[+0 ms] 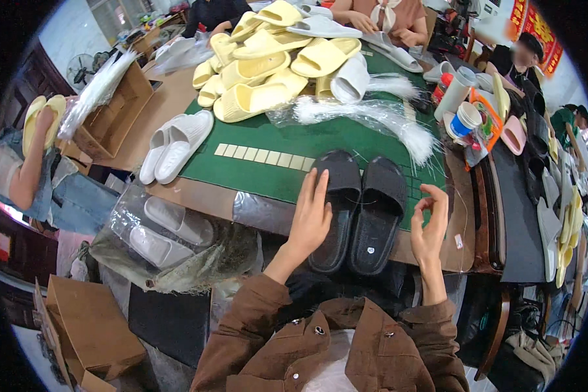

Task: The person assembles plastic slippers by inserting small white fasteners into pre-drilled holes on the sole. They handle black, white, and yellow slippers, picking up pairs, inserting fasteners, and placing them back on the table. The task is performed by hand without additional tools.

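Observation:
A pair of black slide slippers lies side by side before me, toes away: the left slipper [333, 225] and the right slipper [377, 228], which has a small round white sticker on its heel. My left hand [309, 219] rests along the outer edge of the left slipper, fingers stretched out. To the right of the pair, apart from it, my right hand [430, 225] hovers with fingers loosely bent and a gap to the thumb. Thin clear strands show near the slippers and my right hand. Beyond the toes runs a row of pale rectangular stickers [264, 156] on the green mat [242, 179].
Cream slippers [258, 68] are heaped at the back beside a bundle of white plastic strands [372, 117]. Light grey slippers [176, 147] sit at left; a bagged grey pair [166, 232] is below. A white-and-blue tub [465, 119] stands right. Other people work around the table.

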The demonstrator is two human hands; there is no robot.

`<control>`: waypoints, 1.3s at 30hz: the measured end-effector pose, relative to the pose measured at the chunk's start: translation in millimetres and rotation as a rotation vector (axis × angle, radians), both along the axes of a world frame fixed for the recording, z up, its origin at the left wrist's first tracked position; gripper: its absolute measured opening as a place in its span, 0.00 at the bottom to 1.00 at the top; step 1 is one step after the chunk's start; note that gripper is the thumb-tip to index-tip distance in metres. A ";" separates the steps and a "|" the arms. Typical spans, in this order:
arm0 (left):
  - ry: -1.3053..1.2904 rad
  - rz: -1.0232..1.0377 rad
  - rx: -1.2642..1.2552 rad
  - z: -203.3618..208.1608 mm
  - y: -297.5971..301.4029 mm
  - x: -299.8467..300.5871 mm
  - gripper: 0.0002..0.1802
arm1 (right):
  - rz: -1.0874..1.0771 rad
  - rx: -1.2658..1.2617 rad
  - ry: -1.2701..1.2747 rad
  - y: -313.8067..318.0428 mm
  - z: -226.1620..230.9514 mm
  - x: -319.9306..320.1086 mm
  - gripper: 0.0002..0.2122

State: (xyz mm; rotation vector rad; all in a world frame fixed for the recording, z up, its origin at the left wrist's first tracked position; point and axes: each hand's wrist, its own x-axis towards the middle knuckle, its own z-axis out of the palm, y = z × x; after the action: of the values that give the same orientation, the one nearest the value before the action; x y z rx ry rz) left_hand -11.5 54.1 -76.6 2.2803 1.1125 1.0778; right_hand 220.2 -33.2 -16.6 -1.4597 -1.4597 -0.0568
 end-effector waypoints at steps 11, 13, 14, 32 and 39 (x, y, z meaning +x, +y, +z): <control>-0.424 -0.247 -0.220 39.8 -40.9 0.2 0.20 | 0.384 0.055 0.094 -14.1 49.4 -72.7 0.11; -0.688 -0.463 -0.680 47.7 -47.4 1.5 0.22 | 0.524 0.002 0.270 -21.8 45.3 -80.6 0.11; -0.720 -0.522 -0.827 54.1 -51.4 2.8 0.27 | 0.603 0.004 0.246 -24.4 45.8 -83.2 0.10; -1.221 -0.188 -0.703 84.2 -16.5 -47.3 0.15 | 0.864 -0.504 0.584 -78.8 25.0 -75.7 0.05; -1.118 -0.055 -0.478 77.8 -10.6 -62.5 0.10 | 0.728 -0.570 0.992 -92.5 11.6 -55.5 0.11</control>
State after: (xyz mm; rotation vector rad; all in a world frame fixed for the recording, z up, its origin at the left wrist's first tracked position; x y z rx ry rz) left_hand -74.0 43.4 1.2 1.0197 0.6843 1.5277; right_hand 164.7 -125.7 -5.0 -0.9907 -1.0720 1.4176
